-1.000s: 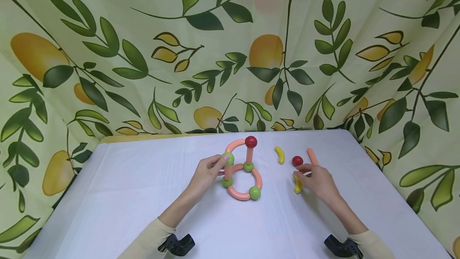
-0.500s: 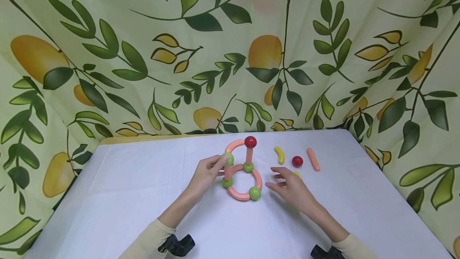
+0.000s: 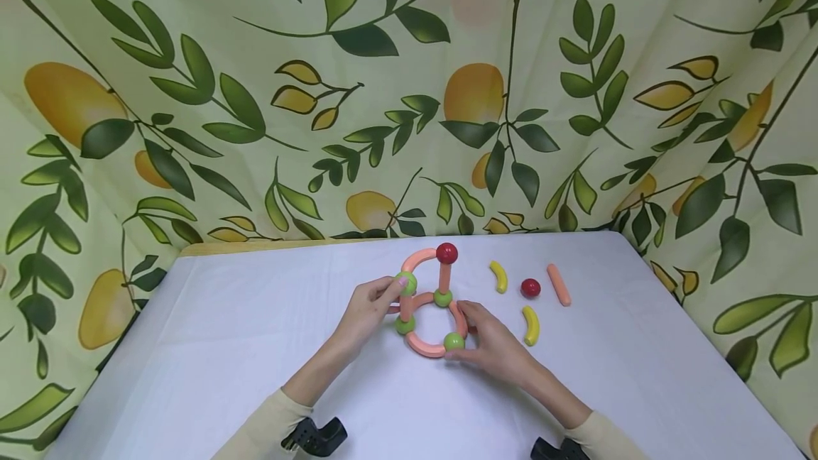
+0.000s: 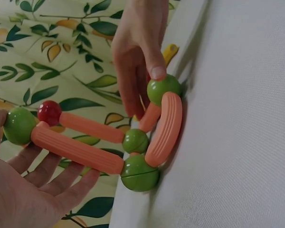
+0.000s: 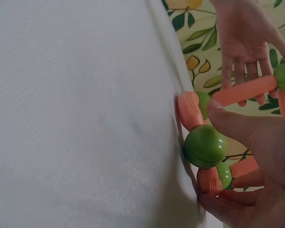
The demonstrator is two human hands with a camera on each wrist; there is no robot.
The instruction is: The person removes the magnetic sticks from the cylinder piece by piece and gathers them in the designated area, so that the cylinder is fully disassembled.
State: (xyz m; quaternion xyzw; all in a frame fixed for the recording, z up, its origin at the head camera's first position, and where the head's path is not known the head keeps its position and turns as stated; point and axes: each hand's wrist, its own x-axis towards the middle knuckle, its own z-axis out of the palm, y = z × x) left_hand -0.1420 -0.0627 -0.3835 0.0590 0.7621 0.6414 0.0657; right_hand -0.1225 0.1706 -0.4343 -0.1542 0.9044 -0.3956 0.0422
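Note:
A toy structure of salmon rods [image 3: 424,349] and green balls stands on the white table; its base is a ring of curved rods. Upright rods rise from the ring, and a red ball [image 3: 446,253] tops one of them. My left hand [image 3: 366,311] holds the upper green ball [image 4: 19,125] with the thumb, its fingers behind the upright rod [image 4: 78,151]. At the ring's right side, my right hand [image 3: 495,346] grips the base, thumb at the near green ball [image 5: 205,146] and fingers at the curved rod beyond it. Some fingertips are hidden.
Loose pieces lie right of the structure: a far yellow curved rod [image 3: 498,277], a nearer yellow curved rod [image 3: 531,326], a red ball [image 3: 530,288] and a straight salmon rod [image 3: 559,285]. A leaf-printed curtain [image 3: 396,91] hangs behind the table.
My right hand has left the loose yellow rod and moved left to the ring, where it now grips the base. My left hand stays on the structure, which has not visibly moved.

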